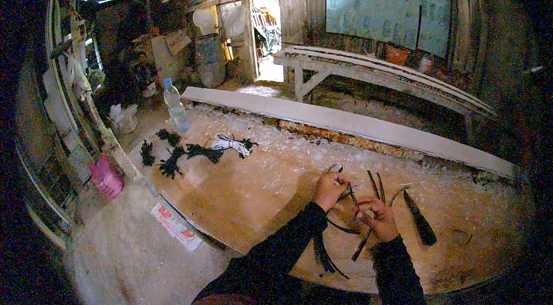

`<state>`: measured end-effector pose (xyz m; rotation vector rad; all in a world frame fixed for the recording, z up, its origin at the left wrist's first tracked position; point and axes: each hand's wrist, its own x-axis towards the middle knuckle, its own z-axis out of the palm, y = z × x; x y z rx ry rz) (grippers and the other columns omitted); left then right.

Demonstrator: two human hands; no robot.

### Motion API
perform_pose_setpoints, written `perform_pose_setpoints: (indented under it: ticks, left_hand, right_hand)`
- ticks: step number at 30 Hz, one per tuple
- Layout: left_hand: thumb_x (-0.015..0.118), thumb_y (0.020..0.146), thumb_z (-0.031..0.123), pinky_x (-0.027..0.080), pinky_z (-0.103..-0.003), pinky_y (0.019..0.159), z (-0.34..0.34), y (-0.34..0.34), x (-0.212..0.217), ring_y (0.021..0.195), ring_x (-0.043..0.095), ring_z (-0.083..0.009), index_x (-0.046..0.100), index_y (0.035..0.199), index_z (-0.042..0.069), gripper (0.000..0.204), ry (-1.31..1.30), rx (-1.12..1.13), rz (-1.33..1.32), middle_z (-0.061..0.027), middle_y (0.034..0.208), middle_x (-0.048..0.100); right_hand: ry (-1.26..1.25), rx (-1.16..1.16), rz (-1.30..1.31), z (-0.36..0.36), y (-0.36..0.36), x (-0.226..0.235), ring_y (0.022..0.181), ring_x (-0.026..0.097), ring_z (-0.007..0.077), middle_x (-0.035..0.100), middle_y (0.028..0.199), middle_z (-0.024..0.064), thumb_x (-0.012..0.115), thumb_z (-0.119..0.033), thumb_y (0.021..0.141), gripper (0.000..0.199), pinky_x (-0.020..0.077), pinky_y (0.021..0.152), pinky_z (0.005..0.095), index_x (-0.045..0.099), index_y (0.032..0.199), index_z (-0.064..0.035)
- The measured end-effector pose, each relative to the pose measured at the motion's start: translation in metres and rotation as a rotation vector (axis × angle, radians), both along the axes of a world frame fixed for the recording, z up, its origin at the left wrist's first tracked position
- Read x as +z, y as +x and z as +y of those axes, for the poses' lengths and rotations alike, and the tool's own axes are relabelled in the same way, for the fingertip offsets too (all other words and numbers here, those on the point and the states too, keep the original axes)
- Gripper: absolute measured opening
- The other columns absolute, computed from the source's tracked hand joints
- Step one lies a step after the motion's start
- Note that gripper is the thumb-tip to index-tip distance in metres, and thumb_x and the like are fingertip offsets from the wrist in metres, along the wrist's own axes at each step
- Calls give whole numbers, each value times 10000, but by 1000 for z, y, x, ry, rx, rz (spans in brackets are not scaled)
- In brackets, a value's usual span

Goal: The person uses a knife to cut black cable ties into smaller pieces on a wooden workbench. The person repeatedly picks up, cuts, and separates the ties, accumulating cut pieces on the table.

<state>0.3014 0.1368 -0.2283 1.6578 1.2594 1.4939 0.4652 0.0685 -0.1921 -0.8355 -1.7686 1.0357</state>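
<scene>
My left hand point(329, 190) and my right hand point(376, 217) meet over a brown workbench point(259, 195). Both pinch thin dark strips point(352, 194) that run between the fingers. More dark curved strips point(377, 185) lie just beyond the hands, and some point(324, 256) trail under my left forearm. A dark pointed blade-like piece point(419, 220) lies on the bench right of my right hand. Both sleeves are black.
Bundles of black ties point(173, 155) and a white cord bundle point(231, 144) lie at the bench's far left, beside a clear plastic bottle point(175, 104). A long pale plank point(345, 123) lines the far edge. A pink container point(105, 176) sits on the floor left.
</scene>
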Motion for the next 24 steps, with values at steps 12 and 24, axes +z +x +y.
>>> perform_pose_setpoints:
  ticks: [12, 24]
  left_hand:
    - [608, 664, 127, 427, -254, 564, -1, 6, -1, 622, 535, -133, 589, 743, 48, 113, -128, -342, 92, -39, 689, 573]
    - [600, 698, 221, 395, -267, 600, -20, 30, 2, 616, 499, -152, 533, 727, 49, 187, 152, -738, 229, -47, 683, 536]
  right_hand:
    - [-127, -257, 373, 3, 7, 4, 662, 476, 91, 506, 677, 6, 596, -34, 668, 103, 372, 604, 203, 497, 685, -57]
    - [333, -646, -43, 22, 19, -16, 586, 456, 120, 494, 631, 44, 564, 23, 664, 111, 383, 557, 230, 470, 704, -22]
